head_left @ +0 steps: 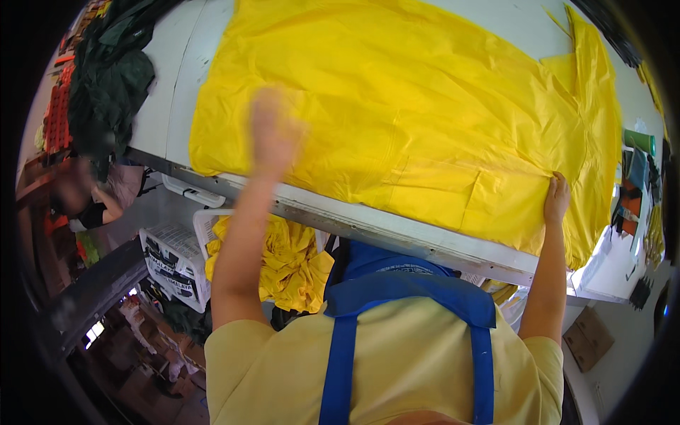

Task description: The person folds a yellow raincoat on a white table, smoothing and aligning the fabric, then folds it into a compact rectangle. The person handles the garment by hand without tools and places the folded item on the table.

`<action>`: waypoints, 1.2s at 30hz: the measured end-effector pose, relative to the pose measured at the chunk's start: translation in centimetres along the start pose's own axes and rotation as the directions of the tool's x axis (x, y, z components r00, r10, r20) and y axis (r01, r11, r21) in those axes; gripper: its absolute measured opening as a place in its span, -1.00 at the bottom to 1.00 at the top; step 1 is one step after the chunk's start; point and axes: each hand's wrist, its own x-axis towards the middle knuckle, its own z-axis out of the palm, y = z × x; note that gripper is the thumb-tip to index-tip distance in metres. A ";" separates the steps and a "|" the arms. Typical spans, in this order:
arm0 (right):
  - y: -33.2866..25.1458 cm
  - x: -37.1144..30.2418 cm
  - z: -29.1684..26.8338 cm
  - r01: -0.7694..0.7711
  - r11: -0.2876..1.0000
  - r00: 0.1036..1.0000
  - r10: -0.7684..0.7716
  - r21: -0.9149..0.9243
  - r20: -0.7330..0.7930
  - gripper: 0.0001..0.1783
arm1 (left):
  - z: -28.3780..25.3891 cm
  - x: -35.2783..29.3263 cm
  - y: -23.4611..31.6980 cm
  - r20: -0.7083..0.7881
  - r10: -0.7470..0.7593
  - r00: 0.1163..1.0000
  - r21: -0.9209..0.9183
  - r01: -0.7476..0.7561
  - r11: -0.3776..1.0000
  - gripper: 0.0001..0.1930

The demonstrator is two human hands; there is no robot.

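Note:
A thin, shiny yellow raincoat (425,106) lies spread across the white table (170,106), with wrinkles and pocket-like seams along its near side. Over its left part is my left hand (275,134), smeared by motion, so its fingers cannot be made out; whether it touches the cloth is unclear. At the near right, my right hand (557,198) has its fingers closed on the raincoat, where creases run out from the grip. A narrow sleeve-like length of the same yellow cloth (591,78) stretches along the right end.
A dark green cloth heap (110,71) hangs over the table's far left. Below the near edge, a white basket (205,227) holds crumpled yellow cloth (294,265). Another person (106,195) is at the left. A side table (602,273) with tools stands right; a cardboard box (588,338) sits below.

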 end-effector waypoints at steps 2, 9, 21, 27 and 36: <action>-0.3 0.2 0.4 0.005 0.999 0.999 -0.007 -0.043 -0.050 -0.74 | 2.2 1.3 11.5 0.573 0.377 0.727 -0.196 -0.325 0.925 -0.44; -0.8 -0.9 0.6 0.023 0.995 0.986 -0.038 -0.095 -0.164 -0.77 | 8.9 0.5 12.1 0.605 0.234 0.761 0.002 -0.296 0.955 -0.38; 10.0 21.7 -7.3 0.031 0.995 0.991 -0.019 0.096 -0.129 -0.46 | 10.2 5.9 21.0 0.543 0.302 0.784 -0.133 -0.275 0.952 -0.43; 12.9 37.8 -3.2 -0.421 0.892 0.894 0.439 0.165 -0.093 -0.22 | 27.1 14.4 36.8 0.383 0.494 0.781 -0.482 -0.287 0.828 -0.42; 8.6 34.5 -12.7 0.047 -0.142 0.998 -0.043 0.989 -0.054 -0.66 | 35.8 17.0 41.2 0.450 0.618 0.644 -0.311 -0.536 0.785 -0.26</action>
